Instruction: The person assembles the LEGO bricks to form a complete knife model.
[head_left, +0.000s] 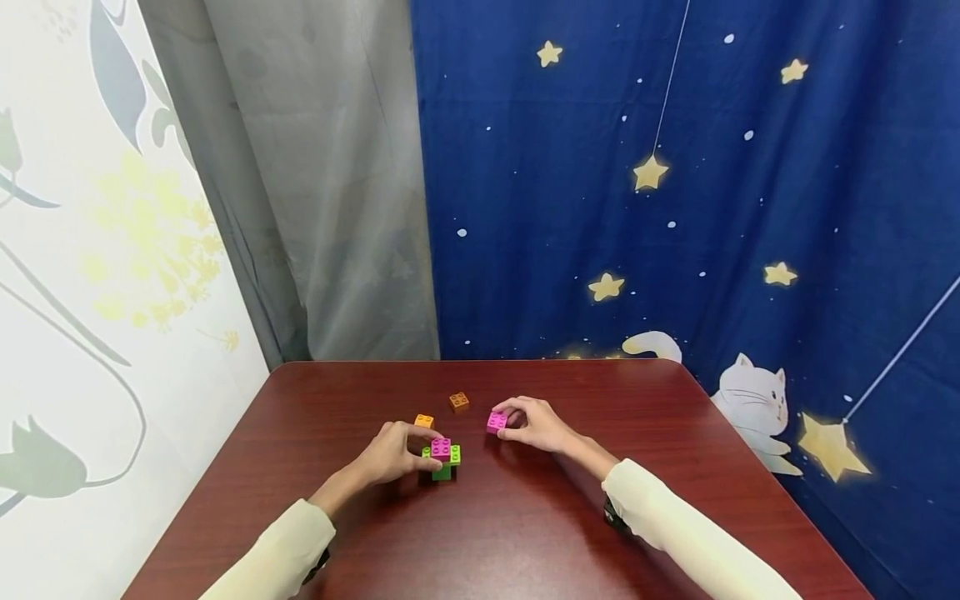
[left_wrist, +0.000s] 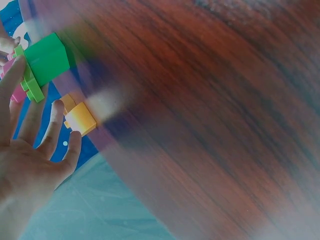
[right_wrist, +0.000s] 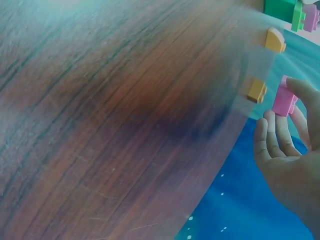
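Observation:
My left hand (head_left: 390, 454) pinches a small stack of toy building bricks between thumb and fingers. A green brick (left_wrist: 50, 57) is at its bottom, a wider lime-green brick (head_left: 455, 454) in the middle and a pink brick (head_left: 441, 448) on top. Farther right, my right hand (head_left: 542, 427) pinches a separate pink brick (head_left: 497, 422) between thumb and fingers. That brick appears just above the tabletop in the right wrist view, with its studs (right_wrist: 293, 109) toward the palm. Part of the stack is hidden behind the left fingers.
A yellow-orange brick (head_left: 424, 421) lies just beyond the left hand. A darker orange brick (head_left: 459, 402) sits farther back, between the hands. All are on a dark red wooden table (head_left: 480, 542), with grey and blue curtains (head_left: 525, 208) behind its far edge.

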